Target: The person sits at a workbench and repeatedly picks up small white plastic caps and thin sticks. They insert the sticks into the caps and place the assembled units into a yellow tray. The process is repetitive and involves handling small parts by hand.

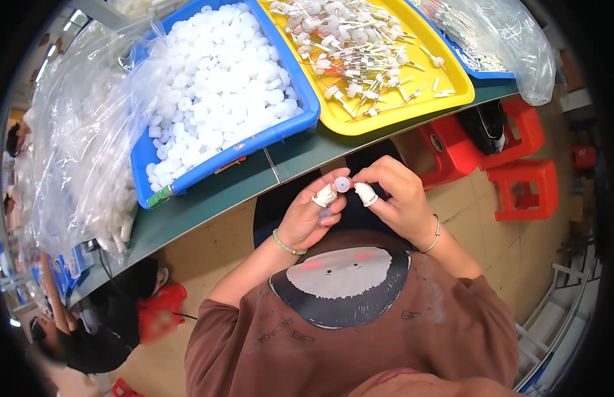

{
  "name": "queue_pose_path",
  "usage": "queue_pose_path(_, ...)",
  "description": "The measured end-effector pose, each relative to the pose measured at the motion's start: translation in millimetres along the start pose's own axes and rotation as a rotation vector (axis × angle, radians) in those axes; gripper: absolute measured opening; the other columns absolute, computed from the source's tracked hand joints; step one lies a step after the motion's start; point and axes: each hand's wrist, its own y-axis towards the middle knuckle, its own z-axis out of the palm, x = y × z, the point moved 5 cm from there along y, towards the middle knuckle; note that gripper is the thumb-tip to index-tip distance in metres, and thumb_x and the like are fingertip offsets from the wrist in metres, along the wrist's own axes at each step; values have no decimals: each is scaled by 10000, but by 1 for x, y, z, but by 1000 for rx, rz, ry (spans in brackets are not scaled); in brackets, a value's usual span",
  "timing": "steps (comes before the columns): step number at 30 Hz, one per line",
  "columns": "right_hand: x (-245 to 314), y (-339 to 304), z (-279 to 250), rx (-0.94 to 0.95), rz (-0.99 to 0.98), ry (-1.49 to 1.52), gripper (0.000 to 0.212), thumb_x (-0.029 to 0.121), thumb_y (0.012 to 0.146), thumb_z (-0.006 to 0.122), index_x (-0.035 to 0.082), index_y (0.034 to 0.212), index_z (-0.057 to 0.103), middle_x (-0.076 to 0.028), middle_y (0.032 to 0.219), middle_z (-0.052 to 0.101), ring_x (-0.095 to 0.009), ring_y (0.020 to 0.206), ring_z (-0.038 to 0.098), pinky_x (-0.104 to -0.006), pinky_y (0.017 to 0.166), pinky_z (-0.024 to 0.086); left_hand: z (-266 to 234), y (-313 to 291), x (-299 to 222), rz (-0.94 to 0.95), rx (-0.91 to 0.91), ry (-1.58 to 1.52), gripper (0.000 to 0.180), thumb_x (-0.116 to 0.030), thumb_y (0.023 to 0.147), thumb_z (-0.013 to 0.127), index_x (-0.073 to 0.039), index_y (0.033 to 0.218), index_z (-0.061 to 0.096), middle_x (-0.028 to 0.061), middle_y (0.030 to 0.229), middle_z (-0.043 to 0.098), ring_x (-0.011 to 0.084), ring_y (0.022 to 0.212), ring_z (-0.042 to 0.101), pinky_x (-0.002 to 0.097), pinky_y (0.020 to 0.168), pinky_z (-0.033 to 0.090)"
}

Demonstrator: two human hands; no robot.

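Just off the table edge, in front of my chest, my left hand [308,213] pinches a small translucent white plastic disc [342,184] with a hole in its middle. Another pale translucent piece [325,214] shows among the lower fingers of that hand. My right hand [401,198] is closed, its fingertips meeting right beside the disc; whatever they grip is too small to make out. White covers sit on a digit of each hand. Beyond my hands, a blue tray [310,109] is heaped with similar white pieces. A yellow tray [426,109] holds many thin-wired parts with white discs and tubes.
Large clear plastic bags [75,132] of white parts crowd the table's left side. At the far right, another bag [519,46] lies by a blue tray of white tubes. Red stools [524,188] stand below the table. Another person [98,337] sits at lower left.
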Motion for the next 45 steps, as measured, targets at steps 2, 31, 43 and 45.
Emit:
queue_pose_path(2,-1,-1,3,-26,-21,-60,194,45,720,717,57,887,619,-77,761,548,-252,670,559,-338,576,450,0,-1,-1,2,-21,8,370,-166,960,545,-74,1313,486,6,1101,561,47,719,429,145,511,344)
queue_pose_path(31,4,-6,7,-24,-124,-317,231,76,653,727,66,830,580,-74,764,516,-257,680,551,-358,603,449,-11,-1,-2,113,-176,129,433,-104,916,592,-31,1322,460,67,1179,547,82,762,452,161,525,367)
queue_pose_path(43,2,-3,6,25,-96,-282,207,76,685,707,73,845,576,-73,767,506,-252,693,549,-355,614,454,-10,0,-5,131,-259,306,423,-109,866,664,-23,1256,525,42,1061,604,37,699,468,153,505,344)
queue_pose_path(45,3,-1,4,38,-100,-307,197,72,694,703,74,847,578,-72,768,509,-254,700,552,-358,619,457,-10,-4,-5,154,-250,302,385,-131,871,674,-27,1224,561,25,1037,618,17,705,472,149,509,327)
